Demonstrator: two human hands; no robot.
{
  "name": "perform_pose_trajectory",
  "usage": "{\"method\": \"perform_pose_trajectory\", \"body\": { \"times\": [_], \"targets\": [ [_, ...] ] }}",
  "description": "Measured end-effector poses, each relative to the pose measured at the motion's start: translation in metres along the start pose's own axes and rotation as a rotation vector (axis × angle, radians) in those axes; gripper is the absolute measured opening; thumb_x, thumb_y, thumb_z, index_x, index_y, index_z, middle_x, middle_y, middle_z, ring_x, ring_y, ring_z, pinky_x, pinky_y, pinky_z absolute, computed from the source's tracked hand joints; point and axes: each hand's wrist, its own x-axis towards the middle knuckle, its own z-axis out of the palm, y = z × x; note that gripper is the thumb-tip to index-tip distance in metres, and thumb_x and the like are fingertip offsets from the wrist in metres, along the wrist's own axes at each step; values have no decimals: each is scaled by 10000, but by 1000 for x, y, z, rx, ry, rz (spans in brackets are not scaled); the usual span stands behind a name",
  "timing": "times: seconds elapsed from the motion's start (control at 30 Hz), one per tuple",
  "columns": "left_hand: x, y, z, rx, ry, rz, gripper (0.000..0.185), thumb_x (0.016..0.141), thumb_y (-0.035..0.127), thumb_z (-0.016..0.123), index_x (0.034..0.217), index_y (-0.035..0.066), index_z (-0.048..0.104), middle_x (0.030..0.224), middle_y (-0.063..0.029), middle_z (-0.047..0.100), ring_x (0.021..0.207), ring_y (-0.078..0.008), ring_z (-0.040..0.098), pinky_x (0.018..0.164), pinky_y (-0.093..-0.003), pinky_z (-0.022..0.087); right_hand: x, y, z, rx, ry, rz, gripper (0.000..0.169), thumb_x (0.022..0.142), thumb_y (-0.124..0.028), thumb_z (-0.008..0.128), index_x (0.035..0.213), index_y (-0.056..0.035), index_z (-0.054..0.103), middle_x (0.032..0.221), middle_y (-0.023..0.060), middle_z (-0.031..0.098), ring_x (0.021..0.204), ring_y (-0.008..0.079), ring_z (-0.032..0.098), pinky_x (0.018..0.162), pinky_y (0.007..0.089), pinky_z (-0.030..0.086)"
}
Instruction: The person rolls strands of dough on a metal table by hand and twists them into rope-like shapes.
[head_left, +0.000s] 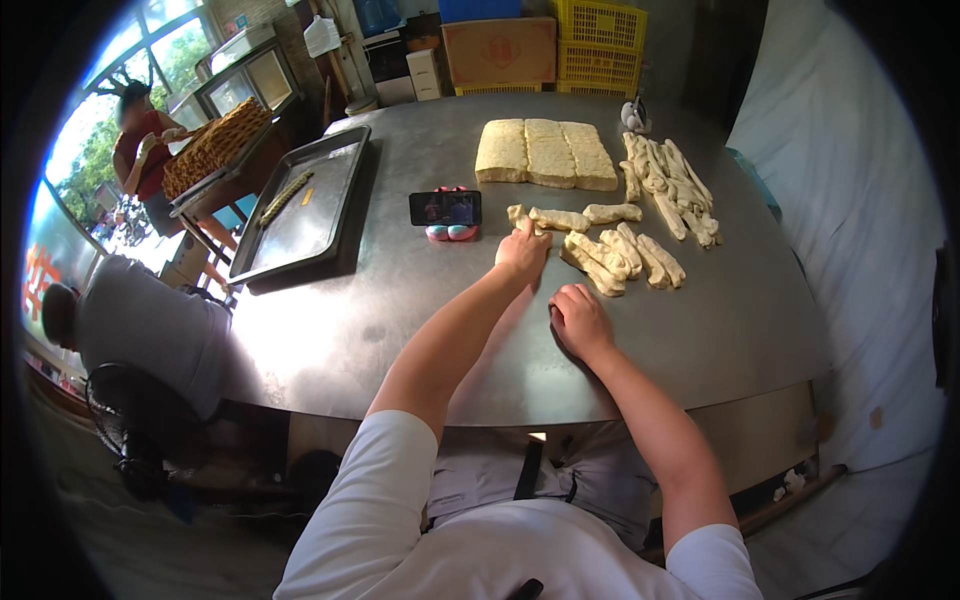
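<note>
My left hand (523, 253) reaches forward, its fingers on a short dough piece (517, 216); whether they grip it is hidden by the hand. Beside that piece lie two more dough lengths, one in the middle (559, 219) and one farther right (613, 214). Nearer to me is a loose group of thick dough strips (600, 262). My right hand (581, 319) rests on the metal table (450, 337) just below this group, fingers curled, with nothing visible in it. Behind the short pieces sits a large dough slab (547, 154), scored into three blocks.
Thin dough strips (667, 184) are heaped at right. A phone (445, 208) stands on a pink holder. At left, a black-rimmed tray (300, 232) holds one twisted strip (286, 197). A seated person (150, 330) is close by; another person (146, 150) works beside piled brown twists (214, 150).
</note>
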Motion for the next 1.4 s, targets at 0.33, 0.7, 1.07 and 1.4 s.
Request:
{"method": "perform_pose_trajectory", "body": {
  "times": [0.33, 0.7, 1.07, 1.4],
  "targets": [
    [-4, -16, -79, -566, 415, 76, 168, 1002, 96, 683, 1140, 59, 772, 1313, -188, 612, 1135, -417, 708, 990, -489, 592, -2, 12, 1, 37, 105, 51, 270, 941, -89, 731, 1210, -68, 714, 1251, 147, 693, 1232, 374, 635, 1078, 477, 537],
    [-242, -17, -48, -488, 111, 183, 350, 967, 230, 827, 1261, 89, 697, 1255, -105, 648, 1115, -307, 667, 974, -420, 574, -38, -43, -27, -51, -283, -231, 663, 931, -390, 833, 1477, -70, 635, 1421, 94, 648, 1416, 279, 569, 1182, 474, 465],
    [-248, 1, -40, -356, 95, 229, 469, 983, 241, 793, 1422, 92, 725, 1229, -79, 673, 1141, -288, 634, 1039, -406, 548, -46, -38, -59, -54, -395, -158, 387, 924, -361, 839, 1235, -171, 709, 1075, 32, 621, 1082, 236, 651, 930, 417, 583],
    [-268, -6, -43, -250, 193, 231, 409, 987, 159, 751, 1390, 93, 735, 1244, -62, 675, 1172, -269, 637, 1052, -401, 551, -79, -5, -102, -132, -306, -133, 442, 927, -307, 844, 1302, -109, 718, 1106, 36, 633, 1087, 260, 631, 983, 421, 559]
  ]
}}
